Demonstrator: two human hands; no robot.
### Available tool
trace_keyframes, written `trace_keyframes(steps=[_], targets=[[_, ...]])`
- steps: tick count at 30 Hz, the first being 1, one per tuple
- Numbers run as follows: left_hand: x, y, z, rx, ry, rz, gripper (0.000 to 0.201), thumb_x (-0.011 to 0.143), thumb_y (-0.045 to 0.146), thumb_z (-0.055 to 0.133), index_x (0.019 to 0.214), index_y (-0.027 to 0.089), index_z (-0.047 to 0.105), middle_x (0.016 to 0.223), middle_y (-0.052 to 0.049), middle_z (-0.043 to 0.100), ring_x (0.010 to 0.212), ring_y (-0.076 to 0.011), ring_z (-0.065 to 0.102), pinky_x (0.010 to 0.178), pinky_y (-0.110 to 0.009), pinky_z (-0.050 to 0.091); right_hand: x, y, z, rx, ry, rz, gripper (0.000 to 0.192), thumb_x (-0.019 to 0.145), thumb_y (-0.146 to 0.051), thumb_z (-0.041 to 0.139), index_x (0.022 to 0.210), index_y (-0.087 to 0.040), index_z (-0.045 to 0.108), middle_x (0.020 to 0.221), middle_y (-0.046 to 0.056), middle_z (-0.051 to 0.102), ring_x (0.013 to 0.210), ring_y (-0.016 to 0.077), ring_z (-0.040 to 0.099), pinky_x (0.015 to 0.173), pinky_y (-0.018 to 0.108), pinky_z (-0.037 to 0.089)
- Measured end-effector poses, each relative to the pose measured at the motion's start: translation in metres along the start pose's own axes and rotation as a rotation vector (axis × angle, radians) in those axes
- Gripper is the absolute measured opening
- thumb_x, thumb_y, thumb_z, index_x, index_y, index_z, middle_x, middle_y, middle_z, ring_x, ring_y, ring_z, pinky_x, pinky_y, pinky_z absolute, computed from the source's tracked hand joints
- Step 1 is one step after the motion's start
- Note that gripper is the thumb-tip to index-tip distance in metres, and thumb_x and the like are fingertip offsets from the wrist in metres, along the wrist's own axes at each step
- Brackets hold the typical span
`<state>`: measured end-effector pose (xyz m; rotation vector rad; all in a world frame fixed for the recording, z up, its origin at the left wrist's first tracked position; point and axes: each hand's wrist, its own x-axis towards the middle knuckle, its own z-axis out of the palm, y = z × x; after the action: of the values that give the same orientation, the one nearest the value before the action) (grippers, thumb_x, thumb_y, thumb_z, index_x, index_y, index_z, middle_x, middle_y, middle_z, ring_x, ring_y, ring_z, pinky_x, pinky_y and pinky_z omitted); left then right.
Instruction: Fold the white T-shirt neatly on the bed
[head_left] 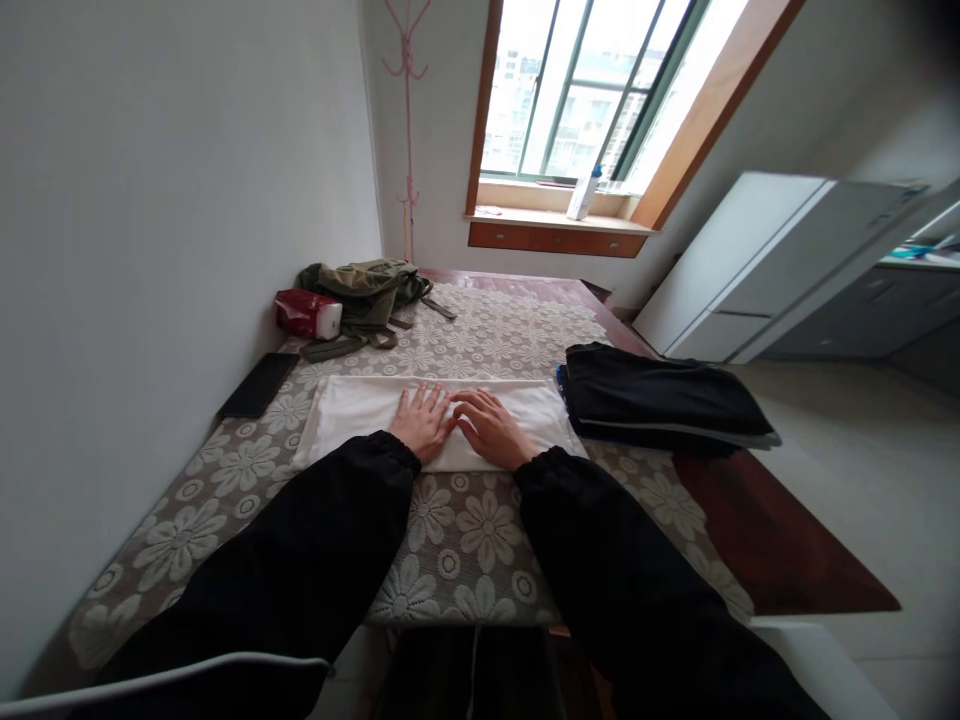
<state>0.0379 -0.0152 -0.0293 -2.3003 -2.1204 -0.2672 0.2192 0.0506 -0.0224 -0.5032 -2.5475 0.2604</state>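
Note:
A white cloth (352, 410), folded into a long flat strip, lies across the table in front of me. My left hand (424, 422) rests on its middle, palm down with the fingers spread. Right beside it, my right hand (491, 425) lies on the same cloth, its fingers stretched out and slightly bent. The fingertips of the two hands nearly meet. Neither hand grips anything. To the right of the white cloth sits a stack of folded dark clothes (660, 395), close to the cloth's right end.
A flowered lace tablecloth (487, 530) covers the dark red table (780, 530). At the far left are a green backpack (367, 290), a red tissue pack (304, 313) and a black tablet-like slab (259, 385). A wall (187, 200) borders the left side.

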Motion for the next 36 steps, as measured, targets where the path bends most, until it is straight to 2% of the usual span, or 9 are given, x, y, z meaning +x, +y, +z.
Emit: trace_keyframes(steps=[15,27,36], targets=[[-0.0003,0.0004,-0.0008,-0.014,-0.004,-0.004,0.065,0.103,0.052,0.026,0.158,0.02,0.037,0.167,-0.011,0.035,0.155,-0.0357,0.024,0.122,-0.064,0.02,0.0005,0.0006,0.0012,0.051,0.037,-0.007,0.012,0.096,-0.014,0.052,0.102,-0.023,0.058,0.127,0.012,0.065,0.12,0.0273,0.057,0.105,0.046,0.044],[-0.0001,0.0008,-0.0016,-0.027,-0.012,0.001,0.067,0.104,0.053,0.021,0.158,0.018,0.037,0.166,-0.013,0.036,0.155,-0.0366,0.025,0.122,-0.065,0.019,0.0001,-0.0002,-0.0005,0.094,0.009,0.022,0.014,0.095,-0.013,0.052,0.103,-0.022,0.058,0.125,0.011,0.065,0.119,0.0263,0.057,0.104,0.044,0.044],[-0.0005,0.0006,-0.0016,0.005,0.002,0.014,0.063,0.103,0.048,0.026,0.158,0.019,0.037,0.166,-0.014,0.036,0.154,-0.0373,0.028,0.12,-0.065,0.023,-0.0006,-0.0001,-0.0004,0.063,-0.037,0.058,0.017,0.097,-0.016,0.05,0.109,-0.022,0.06,0.121,0.01,0.067,0.117,0.0251,0.058,0.105,0.042,0.044]])
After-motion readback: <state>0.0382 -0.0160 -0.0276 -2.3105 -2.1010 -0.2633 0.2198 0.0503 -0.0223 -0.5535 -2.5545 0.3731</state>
